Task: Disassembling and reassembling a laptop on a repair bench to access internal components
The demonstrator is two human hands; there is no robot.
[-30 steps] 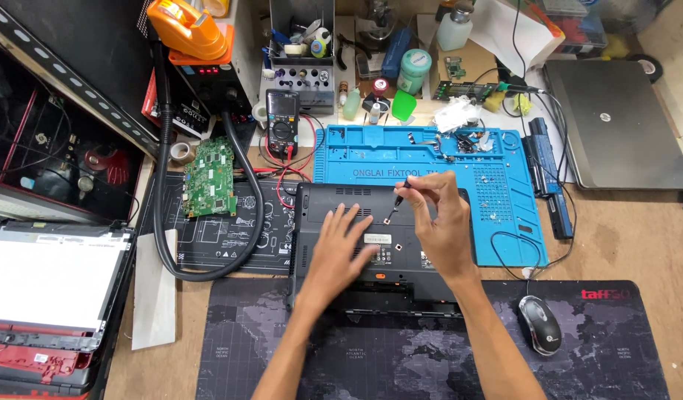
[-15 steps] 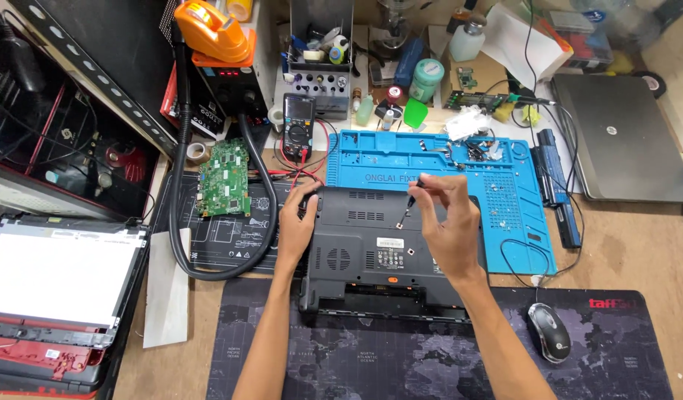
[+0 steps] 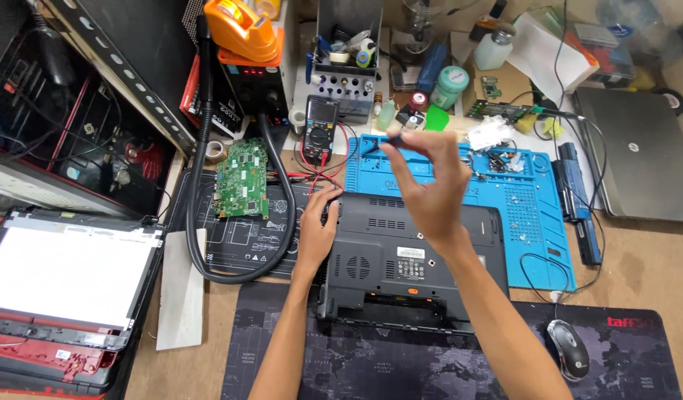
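Laptop (image 3: 408,255) lying bottom-up on the surface (image 3: 638,274), partly over the blue mat (image 3: 534,222) and partly over the dark map-printed mat (image 3: 371,363). Its long axis is running left to right across the view; the vented edge is pointing away from the person, and the open battery bay is facing toward them. The left hand (image 3: 319,226) is resting on the laptop's far-left corner, fingers curled over the edge, grip pressing against the case rather than closing around anything. The right hand (image 3: 430,185) is hovering above the laptop, its thumb and forefinger pinching a slim dark screwdriver (image 3: 378,142), whose shaft is lying nearly level with the tip pointing left, clear of the case.

Progress, as a judgement: the battery appears to be already out, since the bay is showing empty and a long black pack (image 3: 578,200) is lying beside the blue mat; small loose parts are gathering on the mat's upper area. The bottom cover is sitting in place, so opening the case seems not yet done.
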